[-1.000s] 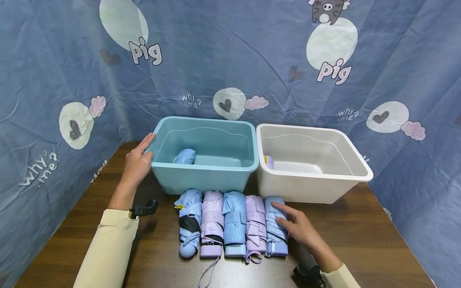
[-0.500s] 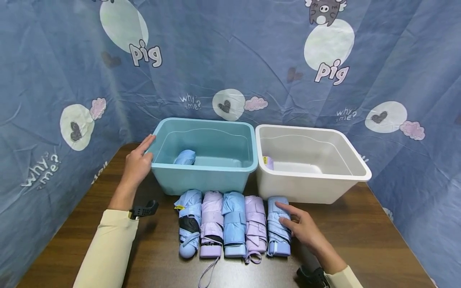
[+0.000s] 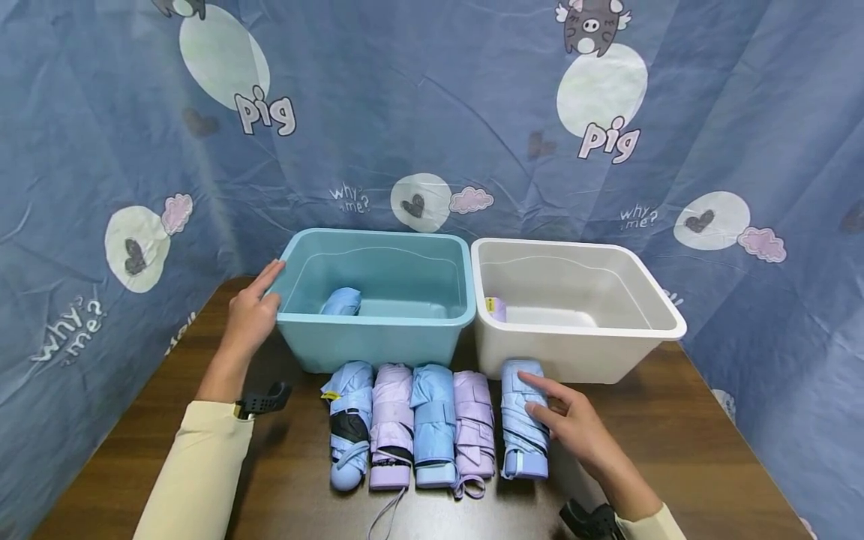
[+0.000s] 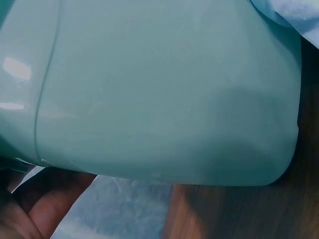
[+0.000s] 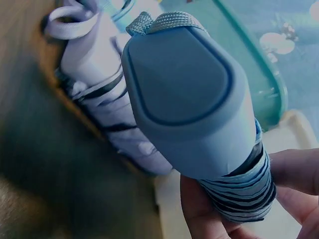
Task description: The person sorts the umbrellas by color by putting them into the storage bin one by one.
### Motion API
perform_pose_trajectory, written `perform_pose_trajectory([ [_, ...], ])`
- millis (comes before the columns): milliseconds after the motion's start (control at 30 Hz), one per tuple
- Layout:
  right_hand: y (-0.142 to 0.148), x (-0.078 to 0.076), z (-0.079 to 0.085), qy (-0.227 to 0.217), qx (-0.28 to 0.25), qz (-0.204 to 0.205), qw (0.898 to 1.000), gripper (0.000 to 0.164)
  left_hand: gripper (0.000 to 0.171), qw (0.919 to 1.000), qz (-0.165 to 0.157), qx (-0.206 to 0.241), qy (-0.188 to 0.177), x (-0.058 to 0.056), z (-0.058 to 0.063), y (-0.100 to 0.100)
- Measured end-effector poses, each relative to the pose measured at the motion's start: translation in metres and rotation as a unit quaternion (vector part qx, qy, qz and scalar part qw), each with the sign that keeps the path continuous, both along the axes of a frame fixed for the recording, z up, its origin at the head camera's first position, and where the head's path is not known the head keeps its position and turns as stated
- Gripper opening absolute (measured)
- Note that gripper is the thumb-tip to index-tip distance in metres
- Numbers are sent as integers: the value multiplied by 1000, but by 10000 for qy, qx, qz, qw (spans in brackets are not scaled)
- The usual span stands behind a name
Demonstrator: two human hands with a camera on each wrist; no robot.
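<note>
My right hand (image 3: 580,427) holds a folded light-blue umbrella (image 3: 523,454), thumb and fingers on either side of its wrapped cloth in the right wrist view. Its flat handle end (image 5: 179,79) with a cord loop faces that camera. A gap separates it from a row of folded umbrellas: a lilac one (image 3: 475,420), a blue one (image 3: 434,420), another lilac one (image 3: 391,420) and a blue one with a round handle (image 3: 349,435). My left hand (image 3: 250,311) rests with straight fingers at the left rim of a teal bin (image 3: 371,320).
Inside the teal bin lies a blue umbrella (image 3: 342,301), partly hidden by the front wall. To its right stands a white bin (image 3: 580,356) with a lilac umbrella (image 3: 496,308) partly showing. A blue printed cloth (image 3: 337,150) hangs behind the wooden table (image 3: 675,442).
The right-hand blue umbrella has come away from the row, shifting slightly right and up with my right hand. My left hand stays at the teal bin; the head view has shifted a little.
</note>
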State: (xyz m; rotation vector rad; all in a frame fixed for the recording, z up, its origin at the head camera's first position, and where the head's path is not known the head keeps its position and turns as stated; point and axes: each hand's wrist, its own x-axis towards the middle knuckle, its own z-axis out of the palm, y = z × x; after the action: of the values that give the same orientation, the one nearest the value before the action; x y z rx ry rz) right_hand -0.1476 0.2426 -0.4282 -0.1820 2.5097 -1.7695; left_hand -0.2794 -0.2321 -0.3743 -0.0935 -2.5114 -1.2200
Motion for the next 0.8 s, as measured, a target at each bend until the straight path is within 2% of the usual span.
perform_pose_trajectory([
  [200,-5,5,16,-103,-111,133,9998,45,59,10000,7,-7,-66,4,0,-4],
  [333,-10,10,30,-123,-413,231,9988,47,60,10000,-3,34,-76,3,1,-4],
  [500,-18,12,47,21,-788,461,9958,48,60,9999,1,49,-101,2,1,-6],
  [800,-21,12,72,114,-953,606,9935,49,59,10000,-46,19,-72,0,0,-1],
])
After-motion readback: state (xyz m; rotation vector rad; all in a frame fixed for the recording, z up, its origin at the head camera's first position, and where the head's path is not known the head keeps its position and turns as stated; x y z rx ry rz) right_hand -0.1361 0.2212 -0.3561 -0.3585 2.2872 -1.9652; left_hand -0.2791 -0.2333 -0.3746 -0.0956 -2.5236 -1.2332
